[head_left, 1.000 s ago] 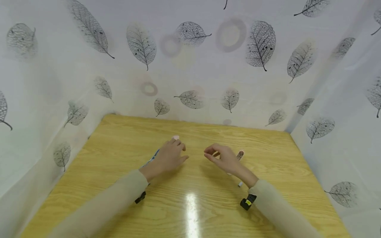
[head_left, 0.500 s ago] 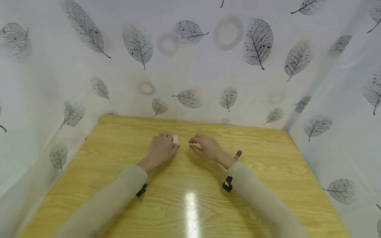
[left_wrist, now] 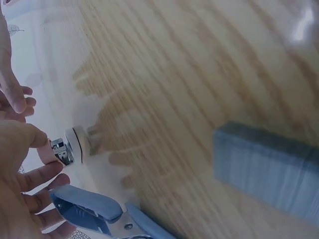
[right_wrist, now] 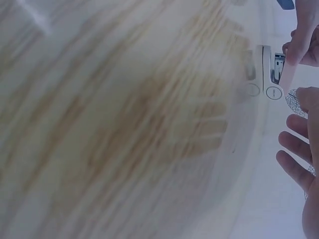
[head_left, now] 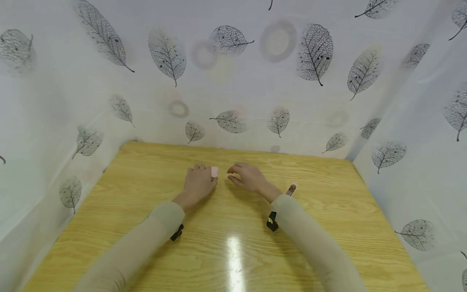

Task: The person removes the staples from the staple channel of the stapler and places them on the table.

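Observation:
A small pink and white stapler (head_left: 214, 172) is on the table at the back, pinched between the thumb and forefinger of my left hand (head_left: 198, 181). In the left wrist view the metal workings of the stapler (left_wrist: 64, 151) show beside the fingers. Just right of it, my right hand (head_left: 249, 177) hovers with loosely bent fingers and holds nothing. From the right wrist view, the right hand (right_wrist: 311, 139) is close to the stapler (right_wrist: 271, 73) but apart from it. A blue two-handled tool with a metal pivot (left_wrist: 128, 226) lies near the left hand.
A grey ribbed block, like a stick of staples (left_wrist: 266, 167), lies on the table in the left wrist view. On the right, a slim brownish thing with a pale pink edge (head_left: 291, 189) is partly behind the sleeve. Leaf-printed sheeting (head_left: 233, 138) encloses the table (head_left: 226, 219).
The left hand has moved left and taken the stapler between thumb and finger. Leftward too, the right hand has come in close to it. The blue tool is now hidden in the head view.

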A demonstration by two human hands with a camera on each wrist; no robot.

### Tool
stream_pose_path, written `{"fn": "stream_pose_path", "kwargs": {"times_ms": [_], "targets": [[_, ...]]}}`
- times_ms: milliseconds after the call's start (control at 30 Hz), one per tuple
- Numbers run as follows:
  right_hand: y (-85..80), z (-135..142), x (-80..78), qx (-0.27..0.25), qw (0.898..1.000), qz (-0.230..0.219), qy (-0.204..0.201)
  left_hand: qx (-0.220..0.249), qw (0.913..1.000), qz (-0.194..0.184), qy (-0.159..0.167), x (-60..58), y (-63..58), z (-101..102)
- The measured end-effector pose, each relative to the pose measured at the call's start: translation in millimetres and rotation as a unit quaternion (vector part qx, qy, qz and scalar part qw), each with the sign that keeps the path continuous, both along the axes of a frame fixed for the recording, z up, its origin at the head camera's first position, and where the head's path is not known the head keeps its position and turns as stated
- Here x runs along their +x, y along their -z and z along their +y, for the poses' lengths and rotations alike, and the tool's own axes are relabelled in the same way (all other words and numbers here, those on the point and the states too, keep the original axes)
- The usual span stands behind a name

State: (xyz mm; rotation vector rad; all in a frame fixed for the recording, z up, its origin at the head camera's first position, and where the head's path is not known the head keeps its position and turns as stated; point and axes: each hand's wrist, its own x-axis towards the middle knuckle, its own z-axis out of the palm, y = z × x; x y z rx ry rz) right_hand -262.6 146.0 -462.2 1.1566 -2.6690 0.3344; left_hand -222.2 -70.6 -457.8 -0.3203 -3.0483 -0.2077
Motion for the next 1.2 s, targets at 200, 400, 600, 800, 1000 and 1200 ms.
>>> {"fn": "stream_pose_path", "kwargs": {"times_ms": [200, 400, 600, 800, 1000, 1200], "targets": [[-1.9, -3.5, -1.9, 0.033, 0.999, 0.009, -0.008, -0.008, 0.9995, 0.003, 0.031, 3.0, 2.2, 2.5], [0.4, -8.3, -7.1, 0.058, 0.998, -0.002, -0.012, -0.008, 0.9984, 0.013, 0.055, 7.1, 4.1, 2.4], [4.3, -12.7, -10.3, 0.062, 0.997, 0.012, -0.035, -0.005, 0.9971, 0.017, 0.074, 9.9, 5.1, 1.3], [6.2, -10.3, -5.5, 0.061, 0.996, 0.036, -0.054, -0.008, 0.9951, 0.024, 0.095, 13.4, 5.7, 1.3], [4.0, -4.0, 4.7, 0.057, 0.997, 0.019, -0.050, -0.024, 0.9926, 0.032, 0.114, 21.0, 6.7, 4.1], [1.2, 3.8, 17.2, 0.063, 0.996, 0.019, -0.056, -0.017, 0.9897, 0.030, 0.139, 30.9, 5.2, 8.4]]}}
